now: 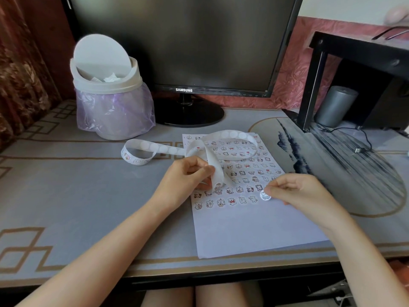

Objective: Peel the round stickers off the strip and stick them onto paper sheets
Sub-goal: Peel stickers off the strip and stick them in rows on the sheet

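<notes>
A white paper sheet [243, 227] lies on the desk, its upper part covered with rows of small cartoon stickers. A long white sticker strip [223, 138] loops over the sheet and curls away to the left. My left hand [188, 176] grips the strip near its end, just above the lower sticker rows. My right hand [296, 191] pinches one round sticker [265, 195] at its fingertips, at the right end of the bottom rows, touching or just above the paper.
A small white bin [106, 85] with a purple liner stands at the back left. A black monitor [183, 41] stands behind the sheet. A black shelf [354, 54] with a grey cylinder [335, 106] and cables is at the right.
</notes>
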